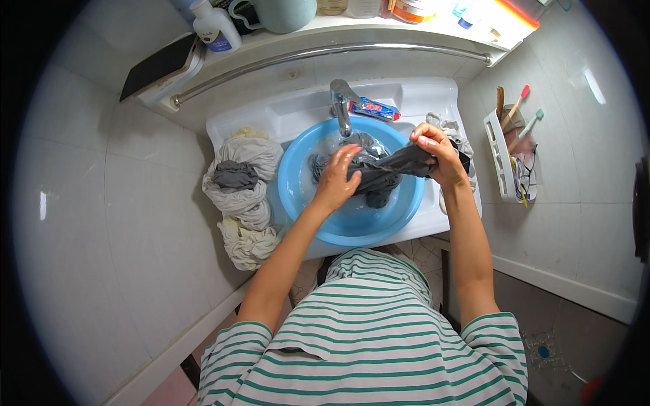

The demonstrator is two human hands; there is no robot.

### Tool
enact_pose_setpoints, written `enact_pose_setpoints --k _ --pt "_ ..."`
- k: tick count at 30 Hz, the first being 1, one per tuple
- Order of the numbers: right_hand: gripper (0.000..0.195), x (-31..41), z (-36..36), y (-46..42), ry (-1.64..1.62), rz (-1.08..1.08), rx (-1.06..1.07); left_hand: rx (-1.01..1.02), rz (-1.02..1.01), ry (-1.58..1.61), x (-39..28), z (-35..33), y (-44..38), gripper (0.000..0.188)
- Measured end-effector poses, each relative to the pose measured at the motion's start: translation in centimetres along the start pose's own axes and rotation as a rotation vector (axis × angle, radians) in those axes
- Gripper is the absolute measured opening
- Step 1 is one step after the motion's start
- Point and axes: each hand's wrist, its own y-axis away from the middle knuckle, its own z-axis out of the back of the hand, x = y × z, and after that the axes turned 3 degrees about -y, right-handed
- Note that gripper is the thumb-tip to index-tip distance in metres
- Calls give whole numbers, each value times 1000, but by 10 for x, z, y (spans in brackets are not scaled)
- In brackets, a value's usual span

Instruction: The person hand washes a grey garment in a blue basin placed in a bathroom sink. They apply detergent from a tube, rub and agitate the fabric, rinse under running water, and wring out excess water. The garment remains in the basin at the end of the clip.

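Note:
A light blue plastic basin point(293, 190) sits in the white washbasin, with soapy water and a wet dark grey garment point(378, 177) in it. My right hand point(441, 155) grips one end of the garment, pulled up over the basin's right rim. My left hand point(339, 177) is over the cloth at the basin's middle, fingers apart; whether it touches the cloth is unclear. Above the basin's far edge is a chrome faucet point(343, 106). Light wrung cloths point(249, 157) lie on the left ledge with a small dark grey cloth point(235, 175) on them.
A blue and red tube point(375, 109) lies behind the basin. More cloths point(447, 127) are on the right ledge. A chrome rail point(330, 51) runs below a shelf point(315, 24) of bottles and a mug point(284, 15). A white wall holder point(500, 162) carries toothbrushes and glasses.

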Motion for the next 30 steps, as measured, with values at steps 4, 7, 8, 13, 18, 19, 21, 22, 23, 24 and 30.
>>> enact_pose_setpoints --k 4,7,8,13,18,19,21,22,23,24,30 --pt "16 2 -1 4 -14 42 130 203 -23 30 12 -21 -6 57" --pt "18 12 -4 12 -21 3 190 407 28 106 14 -15 -6 58" --pt "18 14 -7 14 -2 6 171 343 54 84 13 -10 -5 50" --pt "20 16 3 20 228 -44 3 336 155 206 35 26 7 32" --pt "25 7 -2 17 600 -157 -52 371 561 626 36 67 17 21" --pt "25 2 2 19 736 -184 -64 334 566 628 40 69 20 21" --pt "22 -8 2 18 836 -171 -118 258 577 632 47 72 26 20" --pt "20 -13 1 17 895 -108 -139 277 522 522 55 71 24 19" --pt "17 -18 1 16 952 -43 -160 244 500 398 59 69 26 19" --pt "15 -22 1 15 1010 23 -183 214 475 275 54 67 24 19" --pt "16 -36 -10 18 863 166 -150 168 129 -153 49 70 26 16"
